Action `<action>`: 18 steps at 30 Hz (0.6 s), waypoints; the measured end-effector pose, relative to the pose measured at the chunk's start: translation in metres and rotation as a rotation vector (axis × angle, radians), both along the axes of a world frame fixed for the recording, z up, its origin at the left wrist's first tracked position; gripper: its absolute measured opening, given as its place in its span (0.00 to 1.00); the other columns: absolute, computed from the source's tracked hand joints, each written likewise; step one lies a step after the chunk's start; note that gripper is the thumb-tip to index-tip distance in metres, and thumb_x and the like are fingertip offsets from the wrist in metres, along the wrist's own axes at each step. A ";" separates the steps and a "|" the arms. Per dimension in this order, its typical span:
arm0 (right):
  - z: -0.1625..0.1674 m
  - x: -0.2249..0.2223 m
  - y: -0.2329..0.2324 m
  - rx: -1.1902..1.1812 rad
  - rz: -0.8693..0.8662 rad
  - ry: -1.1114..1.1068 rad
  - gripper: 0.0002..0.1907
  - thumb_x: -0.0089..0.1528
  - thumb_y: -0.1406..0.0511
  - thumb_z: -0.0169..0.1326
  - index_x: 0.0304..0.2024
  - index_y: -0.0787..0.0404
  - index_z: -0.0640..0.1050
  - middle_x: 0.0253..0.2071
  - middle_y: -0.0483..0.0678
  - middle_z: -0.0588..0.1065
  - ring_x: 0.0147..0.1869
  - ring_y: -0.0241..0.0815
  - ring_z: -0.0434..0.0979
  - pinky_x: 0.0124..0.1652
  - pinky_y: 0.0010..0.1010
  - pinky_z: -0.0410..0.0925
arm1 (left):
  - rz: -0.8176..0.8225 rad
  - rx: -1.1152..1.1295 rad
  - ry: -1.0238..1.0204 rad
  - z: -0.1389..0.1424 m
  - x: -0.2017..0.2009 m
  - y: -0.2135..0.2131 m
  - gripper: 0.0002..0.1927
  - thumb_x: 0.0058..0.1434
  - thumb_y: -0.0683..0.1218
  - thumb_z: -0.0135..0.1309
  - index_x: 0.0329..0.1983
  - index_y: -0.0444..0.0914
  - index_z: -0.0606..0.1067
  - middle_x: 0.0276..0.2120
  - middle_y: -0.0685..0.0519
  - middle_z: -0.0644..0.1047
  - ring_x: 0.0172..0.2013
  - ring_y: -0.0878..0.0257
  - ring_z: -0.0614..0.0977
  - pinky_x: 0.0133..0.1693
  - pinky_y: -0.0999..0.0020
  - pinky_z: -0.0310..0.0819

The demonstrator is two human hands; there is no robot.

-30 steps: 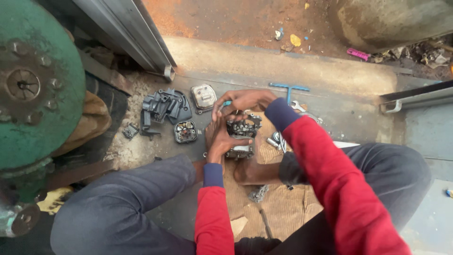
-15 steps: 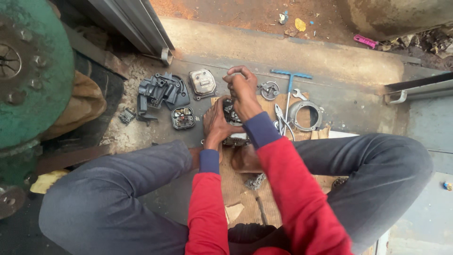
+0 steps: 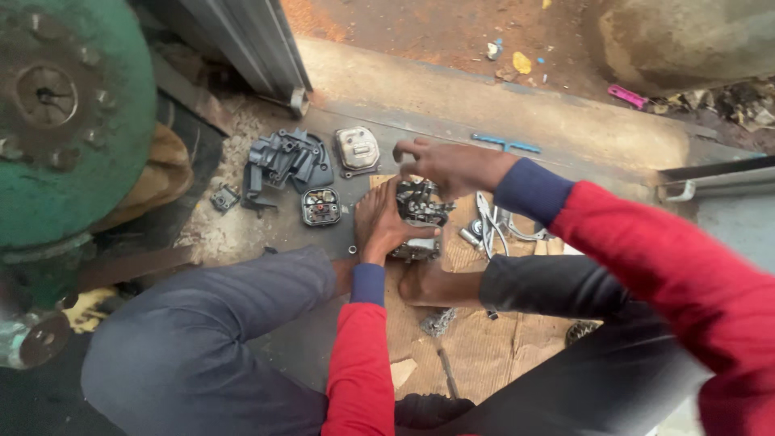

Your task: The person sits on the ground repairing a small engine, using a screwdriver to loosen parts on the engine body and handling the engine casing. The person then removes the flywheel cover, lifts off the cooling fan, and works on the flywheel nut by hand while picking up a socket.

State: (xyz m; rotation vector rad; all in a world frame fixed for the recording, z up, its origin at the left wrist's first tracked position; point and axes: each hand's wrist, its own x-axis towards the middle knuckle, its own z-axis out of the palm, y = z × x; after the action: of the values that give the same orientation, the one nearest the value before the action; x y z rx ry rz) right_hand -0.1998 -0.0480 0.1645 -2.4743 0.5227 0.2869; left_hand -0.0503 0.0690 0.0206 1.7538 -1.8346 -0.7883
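Note:
I sit on the ground with a small dark metal engine block [image 3: 423,211] between my legs, resting on cardboard [image 3: 472,339]. My left hand [image 3: 383,222] clasps the block's left side. My right hand [image 3: 446,164] hovers just above the block's top with fingers curled and pinched; I cannot tell whether it holds a small part. Both arms wear red sleeves with blue cuffs.
A black plastic cover [image 3: 284,160], a silver metal cover [image 3: 358,148] and a small square part [image 3: 320,206] lie to the left. A blue T-handle wrench [image 3: 506,144] and metal rings [image 3: 502,226] lie on the right. A big green machine [image 3: 69,121] stands at left.
My right hand dropped from reaching out over the far parts back to just above the engine block. The view shifted closer; my left hand stayed on the block.

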 end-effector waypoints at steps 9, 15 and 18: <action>-0.021 0.000 -0.012 -0.595 0.584 -0.055 0.14 0.42 0.61 0.60 0.30 0.57 0.77 0.38 0.46 0.77 0.57 0.46 0.73 0.57 0.42 0.67 | -0.002 0.007 0.060 -0.001 0.008 -0.003 0.66 0.25 0.76 0.71 0.66 0.40 0.66 0.56 0.45 0.74 0.61 0.49 0.72 0.61 0.52 0.63; -0.045 0.000 -0.018 -0.590 0.272 -0.134 0.17 0.58 0.57 0.57 0.42 0.62 0.74 0.27 0.45 0.76 0.37 0.45 0.75 0.42 0.36 0.66 | -0.007 -0.001 0.036 0.000 0.010 -0.009 0.68 0.22 0.76 0.73 0.64 0.37 0.65 0.55 0.42 0.73 0.60 0.47 0.71 0.60 0.51 0.61; -0.054 -0.003 -0.012 -0.514 0.077 -0.164 0.21 0.50 0.57 0.59 0.41 0.62 0.74 0.27 0.46 0.76 0.38 0.47 0.75 0.44 0.38 0.66 | 0.009 -0.046 0.077 0.000 0.008 -0.008 0.63 0.25 0.73 0.73 0.63 0.41 0.67 0.56 0.46 0.74 0.61 0.49 0.72 0.61 0.51 0.61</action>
State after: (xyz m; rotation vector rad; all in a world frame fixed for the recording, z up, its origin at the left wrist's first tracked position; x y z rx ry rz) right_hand -0.2027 -0.0603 0.1106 -2.9854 0.4760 -0.0304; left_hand -0.0424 0.0606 0.0203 1.6783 -1.7801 -0.7922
